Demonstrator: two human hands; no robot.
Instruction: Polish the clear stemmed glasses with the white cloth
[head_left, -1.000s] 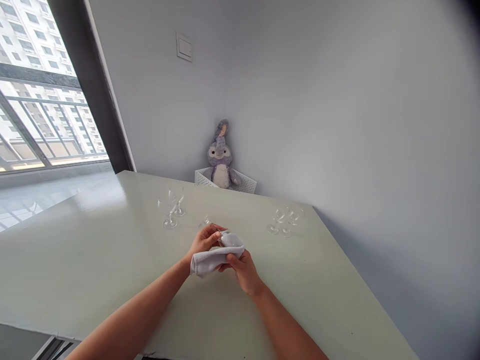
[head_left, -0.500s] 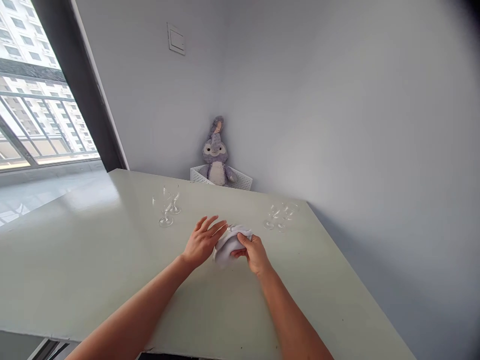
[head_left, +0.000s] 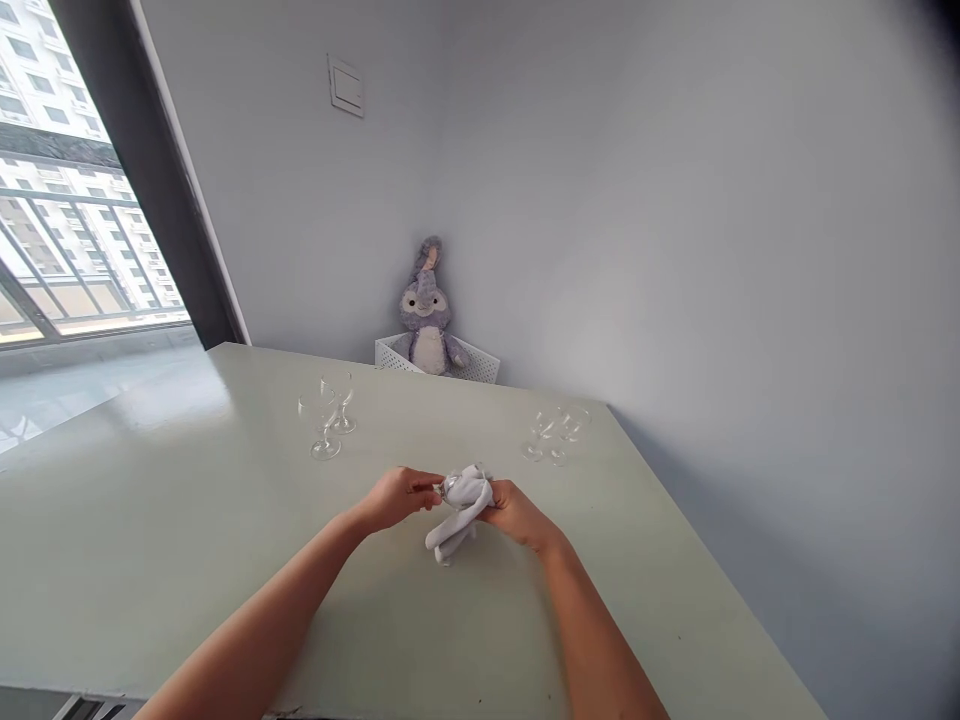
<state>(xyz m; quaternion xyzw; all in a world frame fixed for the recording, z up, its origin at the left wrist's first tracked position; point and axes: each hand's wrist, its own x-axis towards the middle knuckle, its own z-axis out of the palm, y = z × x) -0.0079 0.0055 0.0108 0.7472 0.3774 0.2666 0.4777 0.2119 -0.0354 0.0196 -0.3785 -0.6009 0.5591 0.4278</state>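
Note:
Over the middle of the table, my right hand (head_left: 517,512) is closed on a bunched white cloth (head_left: 459,515), whose folds hang down towards me. A shiny clear glass (head_left: 450,487) shows at the cloth's left side; most of it is covered, so its full shape is hidden. The fingers of my left hand (head_left: 401,497) pinch the glass at that edge. Two stemmed glasses, a nearer glass (head_left: 325,447) and a farther glass (head_left: 343,424), stand upright beyond my left hand. Past my right hand is another pair of stemmed glasses (head_left: 534,450).
The pale glossy table (head_left: 225,560) runs to a wall on the right. Behind its far edge, a purple plush rabbit (head_left: 427,345) sits in a white perforated basket (head_left: 480,368) in the corner. A window (head_left: 75,240) is at the left.
My left hand has gone from spread fingers beside the cloth to a pinch at its left edge. The cloth has turned and bunched, its folds now hanging lower. The view has shifted slightly.

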